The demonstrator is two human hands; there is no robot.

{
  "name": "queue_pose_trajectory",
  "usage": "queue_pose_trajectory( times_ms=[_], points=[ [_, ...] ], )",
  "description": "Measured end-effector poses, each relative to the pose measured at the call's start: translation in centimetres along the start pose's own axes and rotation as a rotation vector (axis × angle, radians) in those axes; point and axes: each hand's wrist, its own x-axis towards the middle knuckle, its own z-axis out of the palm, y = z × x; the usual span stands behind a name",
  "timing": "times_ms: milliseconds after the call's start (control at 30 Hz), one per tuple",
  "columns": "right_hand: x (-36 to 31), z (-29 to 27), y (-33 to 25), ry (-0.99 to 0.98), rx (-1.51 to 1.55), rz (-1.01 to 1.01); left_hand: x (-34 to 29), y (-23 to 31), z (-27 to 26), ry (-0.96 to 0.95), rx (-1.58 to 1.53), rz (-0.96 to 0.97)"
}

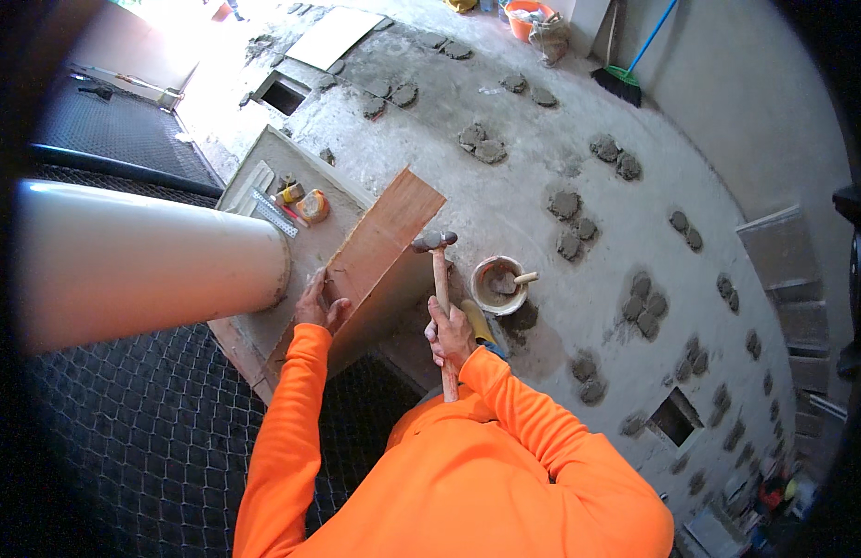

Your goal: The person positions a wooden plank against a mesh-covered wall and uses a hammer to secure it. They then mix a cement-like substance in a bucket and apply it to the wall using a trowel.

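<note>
Grey floor (542, 139), white pillar (161, 265) and ledge (311, 249), with a board (386, 223) and a hammer (441, 282) at the hands.

The floor carries clumps of mortar (489, 152); the pillar meets the ledge's left side, and the tilted board runs along its right edge. Past that edge, a bucket (476, 282) with a wooden-handled tool (526, 277) in it sits on the floor; the hammer is held between board and bucket, head away from the body. The right hand (452, 332) is wrapped around the hammer's handle; the left hand (317, 302) lies on the board, thumb and fingers spread apart. Near the ledge's far left corner lie a perforated strip (274, 213) and a tape roll (313, 206).
</note>
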Motion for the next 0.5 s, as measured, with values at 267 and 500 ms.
queue_pose_trajectory(
  times_ms=[267,500],
  points=[
    [0.1,-0.2,0.0,0.050,0.036,-0.129,0.1,-1.1,0.8,0.035,-0.014,-0.001],
    [2.8,-0.7,-1.7,0.210,-0.136,-0.377,0.4,-0.3,0.6,0.021,-0.111,-0.081]
  ],
)
